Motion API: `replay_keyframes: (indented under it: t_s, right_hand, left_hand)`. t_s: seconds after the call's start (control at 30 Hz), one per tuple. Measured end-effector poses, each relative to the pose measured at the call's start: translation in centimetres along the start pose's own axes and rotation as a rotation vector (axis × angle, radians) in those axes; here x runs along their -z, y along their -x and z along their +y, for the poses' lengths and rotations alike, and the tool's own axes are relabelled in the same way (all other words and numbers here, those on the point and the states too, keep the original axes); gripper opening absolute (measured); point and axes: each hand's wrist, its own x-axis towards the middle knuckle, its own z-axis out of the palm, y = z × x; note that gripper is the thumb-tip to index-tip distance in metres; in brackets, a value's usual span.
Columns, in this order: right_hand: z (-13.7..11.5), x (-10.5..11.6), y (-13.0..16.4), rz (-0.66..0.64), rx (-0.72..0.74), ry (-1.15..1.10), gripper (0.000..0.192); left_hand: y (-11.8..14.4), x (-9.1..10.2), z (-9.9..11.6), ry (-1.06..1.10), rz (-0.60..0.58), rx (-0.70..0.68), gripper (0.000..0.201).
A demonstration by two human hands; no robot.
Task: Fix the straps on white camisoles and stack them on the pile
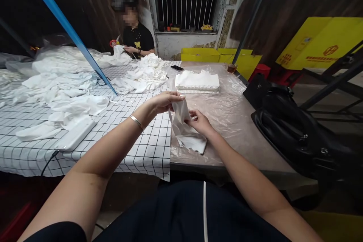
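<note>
My left hand (166,101) pinches the top edge of a small white cloth piece (185,130) and lifts it off the table. My right hand (200,121) grips the same cloth lower down, at its right side. The cloth's bottom end rests on the clear plastic sheet (229,109) that covers the table. A silver bangle is on my left wrist. A neat stack of folded white cloths (197,82) lies farther back on the plastic. A loose heap of white cloth pieces (143,75) lies to the left of that stack.
A checked tablecloth (141,147) covers the left table, with more white fabric (65,94) and a white flat device (76,138). A person sits at the far end handling cloth. A black bag (295,128), a phone (177,68), a glass (231,68) and yellow boxes (320,41) are to the right.
</note>
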Motion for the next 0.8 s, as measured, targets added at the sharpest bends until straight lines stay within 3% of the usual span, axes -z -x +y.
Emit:
replay_keyframes:
  t_s: [0.1, 0.17, 0.3, 0.37, 0.4, 0.5, 0.63, 0.8]
  right_hand:
    - [-0.9, 1.0, -0.5, -0.158, -0.093, -0.193, 0.027]
    - [-1.4, 2.3, -0.4, -0.204, -0.155, -0.416, 0.027]
    - [-2.6, 4.7, -0.4, -0.219, -0.275, -0.758, 0.023]
    - [-2.9, 5.7, -0.6, -0.181, -0.321, -0.826, 0.021]
    - [-2.9, 6.1, -0.7, -0.153, -0.336, -0.835, 0.022]
    - [-1.9, 7.6, -0.6, -0.056, -0.326, -0.781, 0.031]
    - [0.9, 9.6, 1.1, 0.091, -0.328, -0.659, 0.044]
    - [3.9, 11.0, 3.9, 0.122, -0.349, -0.471, 0.049]
  left_hand:
    - [0.4, 0.7, 1.1, -0.112, -0.042, -0.011, 0.025]
    - [0.1, 1.7, 1.3, -0.142, 0.029, -0.023, 0.022]
    - [-1.3, 2.5, 0.0, -0.225, 0.402, -0.091, 0.019]
    - [-1.7, 1.4, -1.3, -0.318, 0.584, -0.186, 0.026]
    - [-1.7, 0.6, -2.1, -0.358, 0.619, -0.242, 0.029]
    - [-0.9, -2.6, -4.8, -0.419, 0.485, -0.364, 0.024]
    - [0.5, -6.5, -8.6, -0.554, 0.271, -0.335, 0.011]
    - [0.2, -9.2, -11.5, -0.994, 0.267, -0.173, 0.043]
